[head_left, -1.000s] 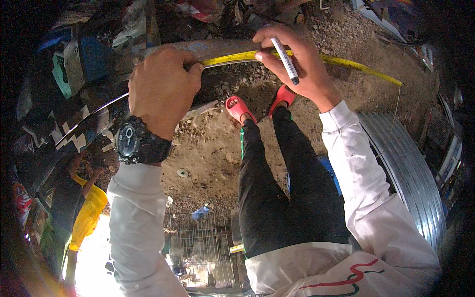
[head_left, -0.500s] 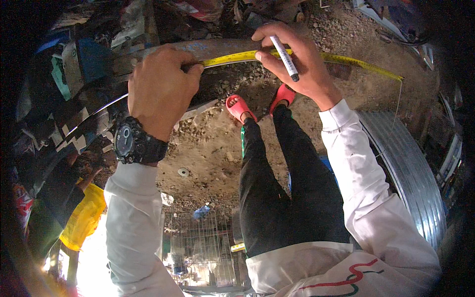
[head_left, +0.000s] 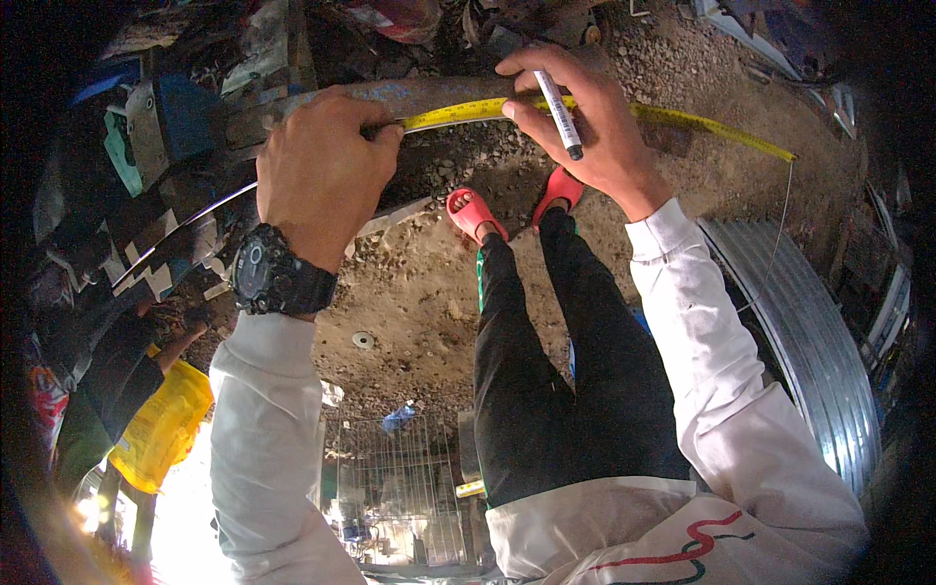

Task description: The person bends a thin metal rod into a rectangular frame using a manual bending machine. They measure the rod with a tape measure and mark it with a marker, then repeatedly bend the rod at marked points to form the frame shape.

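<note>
A rusty grey metal bar [head_left: 429,96] runs across the top of the view. A yellow measuring tape [head_left: 458,114] lies along it and stretches on to the right. My left hand [head_left: 322,175], with a black watch on the wrist, pins the tape's end against the bar. My right hand [head_left: 595,127] presses the tape further right with its fingertips and holds a white marker pen [head_left: 559,112] with a black tip pointing down. Below the bar are my legs in black trousers and red sandals [head_left: 478,214].
The ground is brown dirt with gravel. A corrugated metal sheet [head_left: 809,331] lies at the right. Scrap and a blue machine part [head_left: 175,117] crowd the upper left. A yellow bag [head_left: 161,429] and a wire cage [head_left: 390,478] sit lower down.
Both hands stay on the tape and bar with almost no shift. The yellow bag at the lower left has moved slightly in the view.
</note>
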Demonstrator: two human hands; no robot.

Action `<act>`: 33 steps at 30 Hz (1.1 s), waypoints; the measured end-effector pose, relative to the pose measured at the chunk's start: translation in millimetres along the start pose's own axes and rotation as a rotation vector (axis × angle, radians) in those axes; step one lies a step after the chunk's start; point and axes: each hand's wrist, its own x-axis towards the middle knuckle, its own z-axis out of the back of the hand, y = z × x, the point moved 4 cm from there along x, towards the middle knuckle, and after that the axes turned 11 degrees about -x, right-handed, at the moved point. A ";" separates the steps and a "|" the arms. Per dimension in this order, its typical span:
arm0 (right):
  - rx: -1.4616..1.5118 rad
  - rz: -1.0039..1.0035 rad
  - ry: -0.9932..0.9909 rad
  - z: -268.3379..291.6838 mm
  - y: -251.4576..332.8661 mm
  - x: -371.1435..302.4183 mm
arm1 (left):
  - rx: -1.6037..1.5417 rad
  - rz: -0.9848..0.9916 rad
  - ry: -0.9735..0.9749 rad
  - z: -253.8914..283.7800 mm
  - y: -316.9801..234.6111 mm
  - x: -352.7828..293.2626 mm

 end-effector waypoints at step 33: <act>0.020 0.046 0.053 -1.9 -7.3 5.5 | 0.008 0.039 0.043 1.3 -1.2 1.9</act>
